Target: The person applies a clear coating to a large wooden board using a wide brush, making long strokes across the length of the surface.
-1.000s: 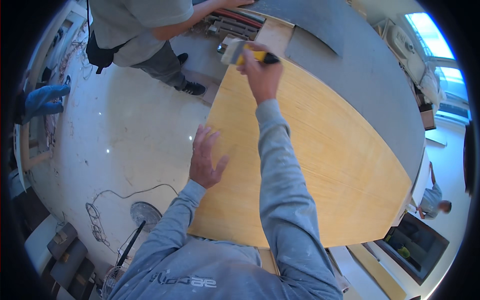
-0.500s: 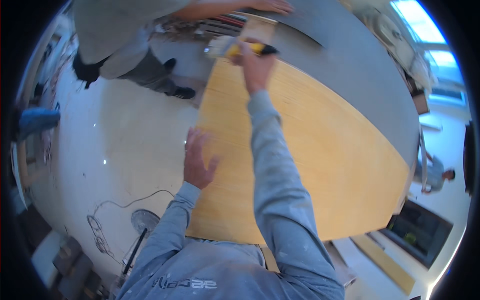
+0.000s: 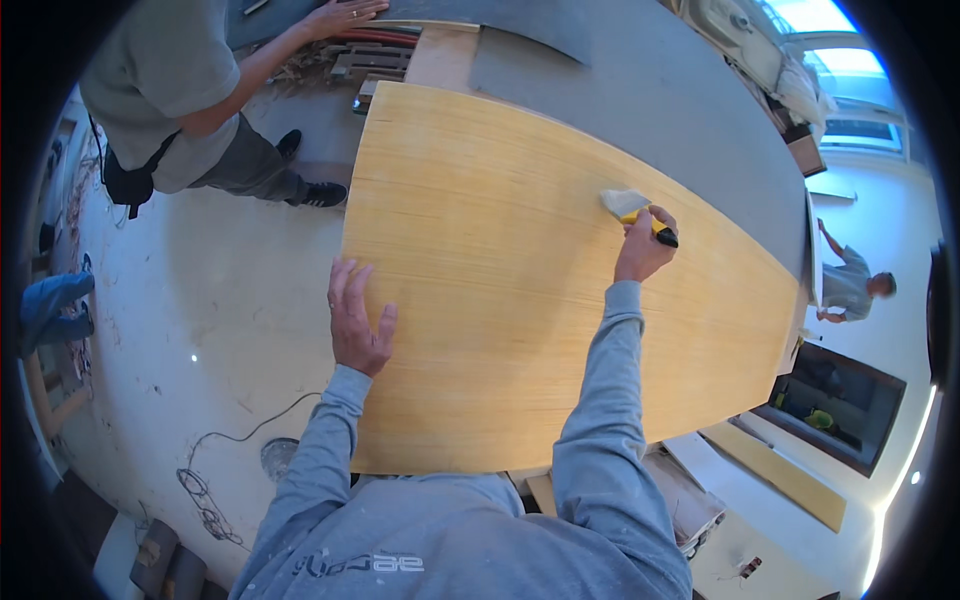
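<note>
Right hand: the right hand (image 3: 641, 252) is out at full arm stretch, fingers curled tight round the handle of a yellow-handled paintbrush with pale bristles and a black end (image 3: 637, 211).

Brush: the bristles stick out up and to the left of the knuckles and sit flat on the wood, while the black end pokes out on the right side of the fist.

Left hand: the left hand (image 3: 356, 320) lies palm down, fingers spread open and gripping nothing, pretty much just resting there.

Panel: the big yellow-orange wooden panel with long straight grain (image 3: 520, 300) sits under both hands. Its left edge runs right under the left hand's fingers; the brush end is well over toward the panel's far right edge.

Gap between hands: well apart, with lots of bare wood between them.

Grey surface: a grey flat sheet (image 3: 660, 90) lies beyond the brush tip, past the panel's far edge.

Other person: someone in a grey shirt and dark trousers (image 3: 170, 90) stands off beyond the left fingertips, one hand down on the far bench.

Floor: pale concrete floor (image 3: 180, 330) to the left of the left hand, with a thin black cable (image 3: 235, 440) looping near the wrist side.

Far right: another person (image 3: 850, 285) is way off past the right hand, too small to make out much.
</note>
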The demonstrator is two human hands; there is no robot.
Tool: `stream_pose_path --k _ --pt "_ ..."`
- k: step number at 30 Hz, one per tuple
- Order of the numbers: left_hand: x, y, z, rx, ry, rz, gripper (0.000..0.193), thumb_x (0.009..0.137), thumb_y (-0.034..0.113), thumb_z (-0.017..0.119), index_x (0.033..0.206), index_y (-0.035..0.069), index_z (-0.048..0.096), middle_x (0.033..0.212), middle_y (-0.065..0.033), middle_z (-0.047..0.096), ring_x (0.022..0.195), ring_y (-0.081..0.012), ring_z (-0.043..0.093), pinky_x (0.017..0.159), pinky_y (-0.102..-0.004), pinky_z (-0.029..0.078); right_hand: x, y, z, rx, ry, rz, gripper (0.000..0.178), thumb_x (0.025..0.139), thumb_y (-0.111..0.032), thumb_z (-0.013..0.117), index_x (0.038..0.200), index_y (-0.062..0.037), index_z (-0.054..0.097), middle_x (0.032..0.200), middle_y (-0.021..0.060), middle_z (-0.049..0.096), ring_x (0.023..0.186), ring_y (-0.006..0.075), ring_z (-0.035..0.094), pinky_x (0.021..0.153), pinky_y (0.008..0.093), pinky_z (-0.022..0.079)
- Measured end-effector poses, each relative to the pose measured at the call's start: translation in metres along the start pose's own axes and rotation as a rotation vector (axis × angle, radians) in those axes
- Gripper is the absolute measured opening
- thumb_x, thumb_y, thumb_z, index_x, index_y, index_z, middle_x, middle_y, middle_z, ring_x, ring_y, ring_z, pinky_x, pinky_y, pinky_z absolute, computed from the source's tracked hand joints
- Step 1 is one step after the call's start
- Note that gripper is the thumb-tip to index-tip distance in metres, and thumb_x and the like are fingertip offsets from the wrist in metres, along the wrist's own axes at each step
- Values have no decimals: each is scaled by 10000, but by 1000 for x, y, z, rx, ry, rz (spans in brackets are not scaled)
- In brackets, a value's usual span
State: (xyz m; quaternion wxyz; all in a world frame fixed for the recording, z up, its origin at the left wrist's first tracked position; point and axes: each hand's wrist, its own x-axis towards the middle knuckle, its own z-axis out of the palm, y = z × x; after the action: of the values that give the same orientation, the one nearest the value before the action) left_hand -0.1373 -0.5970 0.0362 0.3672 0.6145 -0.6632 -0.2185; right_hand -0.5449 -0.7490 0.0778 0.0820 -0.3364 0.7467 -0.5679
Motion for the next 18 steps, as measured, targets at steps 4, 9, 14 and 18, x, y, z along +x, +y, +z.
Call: stream_pose_path --k 4,9,14,18 --pt "0 1 0 31 -15 8 574 908 209 662 1416 6 490 1503 -230 403 1473 -460 305 1202 -527 298 -51 -41 62 318 -321 -88 155 876 -7 738 1024 -16 693 1008 66 659 893 152 637 701 294 555" --pt "-3 4 9 49 -17 7 555 916 203 652 1410 0 499 1503 -235 410 1479 -443 307 1206 -518 293 -89 -79 167 583 -775 -20 178 875 -114 790 1010 -4 754 878 69 726 758 153 681 679 295 539" --pt "-1 3 14 66 -8 34 537 927 188 627 1413 -1 501 1498 -231 421 1483 -437 307 1206 -510 294 18 6 117 563 -530 266 272 943 -139 715 1177 -6 677 922 163 713 652 252 734 578 330 621" --pt "0 3 7 64 -10 18 540 928 181 622 1417 -7 494 1503 -235 416 1477 -446 310 1205 -513 292 80 77 -31 500 -77 305 287 895 -66 702 1160 32 654 955 185 705 668 322 731 516 359 614"
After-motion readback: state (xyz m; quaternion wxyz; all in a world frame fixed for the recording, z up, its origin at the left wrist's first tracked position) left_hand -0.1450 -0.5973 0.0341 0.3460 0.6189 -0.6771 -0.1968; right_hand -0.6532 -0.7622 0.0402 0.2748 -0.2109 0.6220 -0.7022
